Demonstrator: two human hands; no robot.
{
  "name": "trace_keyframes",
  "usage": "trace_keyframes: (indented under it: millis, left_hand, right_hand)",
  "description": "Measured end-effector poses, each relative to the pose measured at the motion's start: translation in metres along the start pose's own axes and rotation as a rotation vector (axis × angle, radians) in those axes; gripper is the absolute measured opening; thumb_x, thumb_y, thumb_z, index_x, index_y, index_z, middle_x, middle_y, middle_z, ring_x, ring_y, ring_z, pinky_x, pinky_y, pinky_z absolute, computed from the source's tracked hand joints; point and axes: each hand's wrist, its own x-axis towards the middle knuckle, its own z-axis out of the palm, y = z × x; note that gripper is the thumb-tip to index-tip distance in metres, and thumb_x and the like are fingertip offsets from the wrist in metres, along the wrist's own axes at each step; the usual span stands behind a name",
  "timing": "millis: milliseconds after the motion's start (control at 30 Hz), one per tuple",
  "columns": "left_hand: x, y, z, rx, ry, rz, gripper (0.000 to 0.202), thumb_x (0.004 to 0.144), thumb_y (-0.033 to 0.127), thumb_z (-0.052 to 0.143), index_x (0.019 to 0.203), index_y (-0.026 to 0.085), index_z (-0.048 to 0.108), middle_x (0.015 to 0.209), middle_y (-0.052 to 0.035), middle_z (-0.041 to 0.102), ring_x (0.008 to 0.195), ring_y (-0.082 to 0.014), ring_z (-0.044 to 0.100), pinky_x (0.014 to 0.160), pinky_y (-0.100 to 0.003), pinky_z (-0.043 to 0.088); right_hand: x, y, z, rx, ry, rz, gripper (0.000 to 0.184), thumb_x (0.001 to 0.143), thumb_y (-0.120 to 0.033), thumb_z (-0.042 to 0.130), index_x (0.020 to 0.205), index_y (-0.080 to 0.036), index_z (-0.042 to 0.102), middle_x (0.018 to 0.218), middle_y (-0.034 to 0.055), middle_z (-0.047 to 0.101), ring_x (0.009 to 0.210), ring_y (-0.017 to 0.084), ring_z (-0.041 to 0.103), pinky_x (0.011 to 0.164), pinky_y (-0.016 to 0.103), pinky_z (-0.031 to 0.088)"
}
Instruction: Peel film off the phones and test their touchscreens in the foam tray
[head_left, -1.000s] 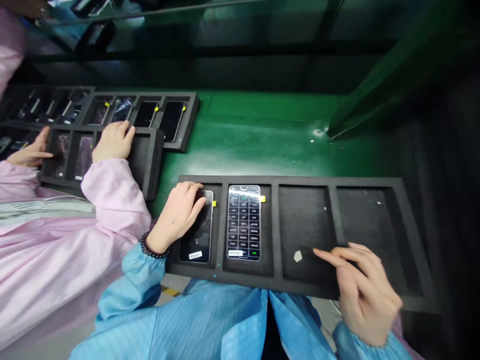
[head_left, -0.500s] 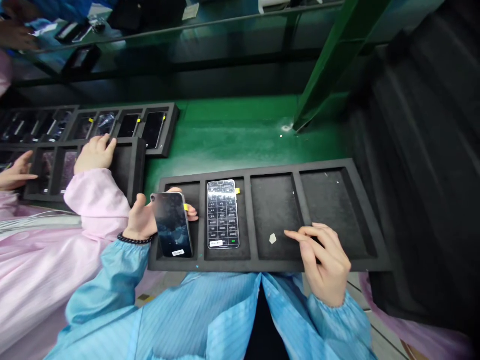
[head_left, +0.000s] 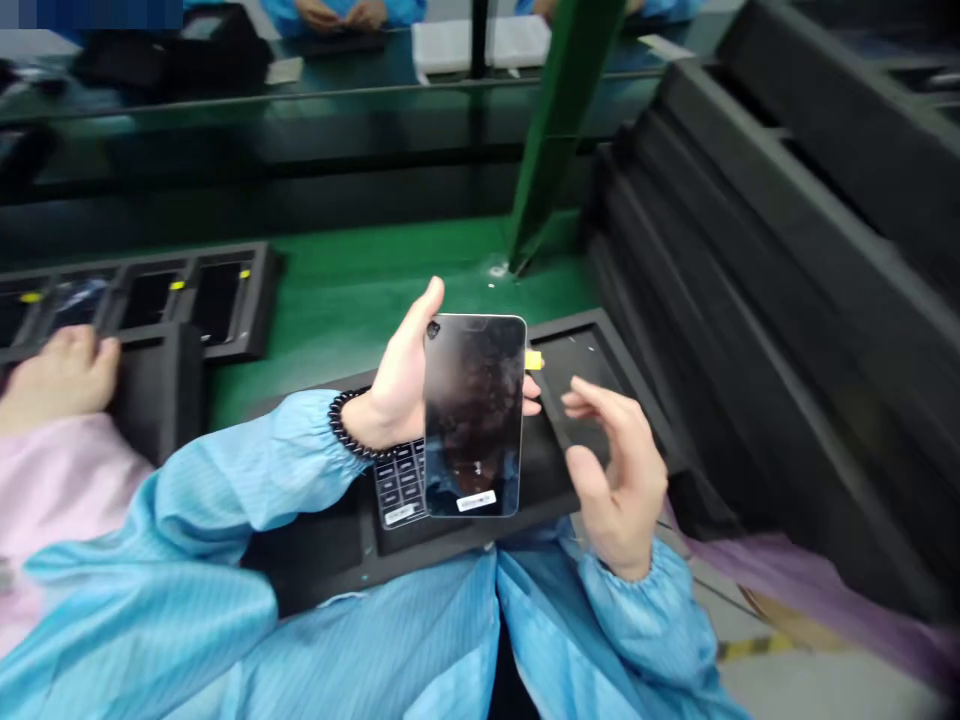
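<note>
My left hand [head_left: 401, 375] grips a phone [head_left: 474, 415] with a dark glossy screen and a small white label near its lower end, held upright above the black foam tray [head_left: 600, 350]. A yellow tab [head_left: 534, 360] sticks out at the phone's right edge. My right hand [head_left: 619, 470] hovers just right of the phone, fingers apart and curled, holding nothing. A second phone [head_left: 399, 485] with a lit keypad screen lies in the tray, mostly hidden behind the held phone and my wrist.
A stack of black foam trays [head_left: 765, 270] rises on the right. A green post [head_left: 559, 120] stands on the green belt [head_left: 352, 290]. At left a co-worker's hand [head_left: 60, 375] in a pink sleeve rests on another tray [head_left: 161, 380]; further trays [head_left: 150, 295] hold phones.
My left hand has lifted the dark phone out of the tray's left slot and raised it in front of me. My right hand left the tray and came up beside it. The view swung right.
</note>
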Motion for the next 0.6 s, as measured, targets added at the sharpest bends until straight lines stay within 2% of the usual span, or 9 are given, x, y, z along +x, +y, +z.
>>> trace_keyframes:
  millis: [67, 133, 200, 300, 367, 467, 600]
  left_hand:
    - [0.019, -0.013, 0.004, -0.019, -0.060, -0.047, 0.080, 0.094, 0.072, 0.018, 0.106, 0.010, 0.068, 0.097, -0.0135, 0.074, 0.092, -0.0293, 0.072, 0.089, -0.046, 0.058]
    - [0.028, -0.020, 0.002, -0.028, -0.084, -0.075, 0.078, 0.094, 0.071, 0.021, 0.107, 0.011, 0.068, 0.097, -0.0131, 0.074, 0.093, -0.0299, 0.072, 0.087, -0.044, 0.058]
    - [0.029, -0.022, -0.002, -0.039, -0.087, -0.087, 0.078, 0.094, 0.070, 0.020, 0.108, 0.010, 0.067, 0.096, -0.0137, 0.074, 0.090, -0.0297, 0.073, 0.084, -0.044, 0.059]
    - [0.024, -0.019, -0.005, -0.061, -0.050, -0.103, 0.077, 0.097, 0.067, 0.017, 0.108, 0.008, 0.065, 0.095, -0.0149, 0.075, 0.087, -0.0287, 0.074, 0.081, -0.043, 0.060]
    - [0.021, -0.016, -0.005, -0.070, -0.017, -0.106, 0.078, 0.098, 0.066, 0.013, 0.105, 0.007, 0.064, 0.093, -0.0156, 0.075, 0.086, -0.0281, 0.074, 0.081, -0.042, 0.060]
    - [0.021, -0.012, -0.004, -0.083, 0.029, -0.068, 0.077, 0.098, 0.066, 0.014, 0.102, 0.007, 0.064, 0.092, -0.0147, 0.074, 0.087, -0.0281, 0.074, 0.080, -0.041, 0.060]
    - [0.024, -0.009, -0.003, -0.070, 0.073, -0.039, 0.072, 0.098, 0.064, 0.019, 0.100, 0.010, 0.066, 0.091, -0.0123, 0.074, 0.089, -0.0285, 0.073, 0.086, -0.044, 0.058]
  right_hand:
    - [-0.005, -0.007, 0.002, 0.083, 0.032, 0.082, 0.064, 0.087, -0.033, 0.064, 0.148, -0.029, 0.045, 0.134, 0.0078, 0.056, 0.118, 0.025, 0.057, 0.099, 0.043, 0.050]
    - [-0.011, -0.010, 0.004, 0.143, 0.053, 0.163, 0.074, 0.084, -0.035, 0.067, 0.151, -0.030, 0.037, 0.139, 0.0083, 0.052, 0.123, 0.025, 0.055, 0.098, 0.042, 0.052]
    - [-0.017, -0.009, 0.006, 0.183, 0.090, 0.224, 0.069, 0.084, -0.033, 0.067, 0.147, -0.031, 0.040, 0.129, 0.0066, 0.057, 0.114, 0.022, 0.059, 0.090, 0.038, 0.054]
    - [-0.025, -0.008, 0.014, 0.258, 0.123, 0.290, 0.048, 0.088, -0.028, 0.061, 0.134, -0.029, 0.047, 0.103, 0.0019, 0.063, 0.087, 0.016, 0.064, 0.076, 0.032, 0.056]
    - [-0.028, -0.007, 0.021, 0.271, 0.098, 0.314, 0.044, 0.088, -0.029, 0.061, 0.130, -0.028, 0.048, 0.100, 0.0020, 0.065, 0.082, 0.015, 0.064, 0.073, 0.031, 0.057]
    - [-0.027, -0.009, 0.031, 0.267, 0.010, 0.335, 0.062, 0.084, -0.033, 0.068, 0.140, -0.029, 0.041, 0.115, 0.0053, 0.065, 0.094, 0.019, 0.066, 0.077, 0.033, 0.058]
    - [-0.018, -0.013, 0.038, 0.414, -0.129, 0.361, 0.081, 0.085, -0.037, 0.070, 0.152, -0.032, 0.025, 0.123, 0.0062, 0.066, 0.102, 0.022, 0.069, 0.086, 0.039, 0.060]
